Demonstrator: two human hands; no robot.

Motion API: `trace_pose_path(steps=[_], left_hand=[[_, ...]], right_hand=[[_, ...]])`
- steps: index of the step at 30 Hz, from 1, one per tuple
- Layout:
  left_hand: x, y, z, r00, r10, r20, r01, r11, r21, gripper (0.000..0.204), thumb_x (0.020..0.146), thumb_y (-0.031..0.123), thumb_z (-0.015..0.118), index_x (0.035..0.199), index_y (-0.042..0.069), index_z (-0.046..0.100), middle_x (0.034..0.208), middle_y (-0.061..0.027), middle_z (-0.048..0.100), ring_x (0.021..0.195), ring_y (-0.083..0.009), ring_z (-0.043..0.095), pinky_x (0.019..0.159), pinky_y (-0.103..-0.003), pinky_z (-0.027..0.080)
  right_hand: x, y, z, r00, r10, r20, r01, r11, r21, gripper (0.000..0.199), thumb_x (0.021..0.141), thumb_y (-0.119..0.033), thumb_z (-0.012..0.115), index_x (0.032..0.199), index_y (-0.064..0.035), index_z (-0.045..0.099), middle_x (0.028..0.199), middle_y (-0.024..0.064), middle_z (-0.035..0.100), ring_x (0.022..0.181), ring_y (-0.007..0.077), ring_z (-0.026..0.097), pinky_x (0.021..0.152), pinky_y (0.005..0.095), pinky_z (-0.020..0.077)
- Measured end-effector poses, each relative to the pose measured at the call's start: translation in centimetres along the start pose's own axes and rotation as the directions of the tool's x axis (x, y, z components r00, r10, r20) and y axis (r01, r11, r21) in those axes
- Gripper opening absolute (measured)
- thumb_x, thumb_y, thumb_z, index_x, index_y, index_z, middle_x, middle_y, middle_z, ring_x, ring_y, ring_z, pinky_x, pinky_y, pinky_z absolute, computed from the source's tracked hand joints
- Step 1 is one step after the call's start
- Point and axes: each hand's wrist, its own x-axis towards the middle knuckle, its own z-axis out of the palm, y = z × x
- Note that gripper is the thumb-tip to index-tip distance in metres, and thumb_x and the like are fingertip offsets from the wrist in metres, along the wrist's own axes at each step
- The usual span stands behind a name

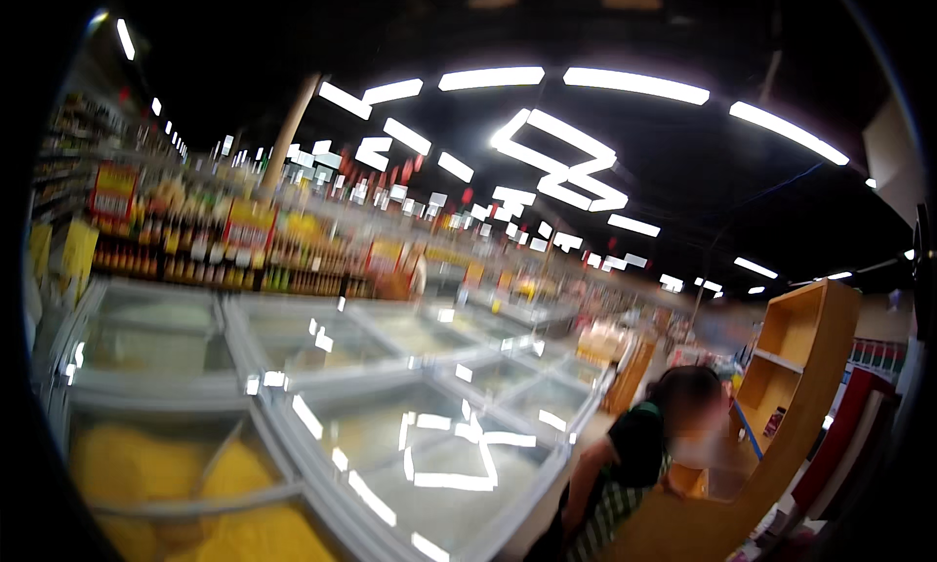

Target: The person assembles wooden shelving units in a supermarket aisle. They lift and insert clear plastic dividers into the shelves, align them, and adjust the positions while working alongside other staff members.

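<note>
Neither of my hands is in view. Chest freezers (264, 406) with grey frames and sliding glass lids fill the lower left and middle of the head view. Through the nearest glass at lower left, yellow, blurred goods (127, 464) show. The ceiling lights reflect in another glass lid (449, 464). Motion blurs the picture, and the scene looks tilted.
A person (625, 455) in a dark top and checked apron stands bent beside a wooden shelf unit (800, 338) at right. Stocked shelves (205, 260) with red and yellow signs run behind the freezers. A tall post (291, 128) rises at left.
</note>
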Motion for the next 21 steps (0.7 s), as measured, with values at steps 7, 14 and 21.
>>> trace_pose_path(steps=[7, 14, 21], left_hand=[[5.8, 20.9, -2.6, 0.923, -0.366, 0.122, 0.383, 0.906, -0.181, 0.018, 0.092, 0.005, 0.053, 0.106, 0.000, 0.062, 0.096, -0.0080, 0.064, 0.089, -0.0189, 0.060, 0.080, -0.030, 0.048], [0.4, 21.0, -14.5, 0.805, -0.586, -0.095, 0.561, 0.803, -0.199, 0.017, 0.094, 0.003, 0.049, 0.103, 0.005, 0.064, 0.100, -0.0003, 0.062, 0.089, -0.0084, 0.058, 0.071, -0.023, 0.047], [-2.2, 25.9, -15.9, 0.765, -0.620, -0.173, 0.589, 0.782, -0.203, 0.020, 0.092, 0.001, 0.049, 0.105, 0.005, 0.064, 0.100, -0.0008, 0.062, 0.090, -0.0084, 0.057, 0.071, -0.023, 0.048]], right_hand=[[5.3, -6.0, -0.6, 0.977, -0.172, 0.123, 0.188, 0.973, -0.136, 0.027, 0.099, -0.031, 0.047, 0.105, -0.0086, 0.061, 0.095, 0.0018, 0.063, 0.087, 0.0165, 0.060, 0.078, 0.0294, 0.0504], [7.1, 3.0, 7.9, 0.818, 0.059, 0.571, 0.437, 0.582, -0.686, 0.030, 0.098, -0.018, 0.045, 0.116, 0.0027, 0.058, 0.111, 0.0101, 0.063, 0.102, 0.0169, 0.059, 0.091, 0.0298, 0.0475], [11.3, 10.2, 12.1, 0.775, 0.323, 0.542, 0.371, 0.461, -0.806, 0.028, 0.091, -0.015, 0.058, 0.116, -0.0012, 0.061, 0.102, 0.0093, 0.065, 0.094, 0.0188, 0.061, 0.085, 0.0301, 0.0479]])
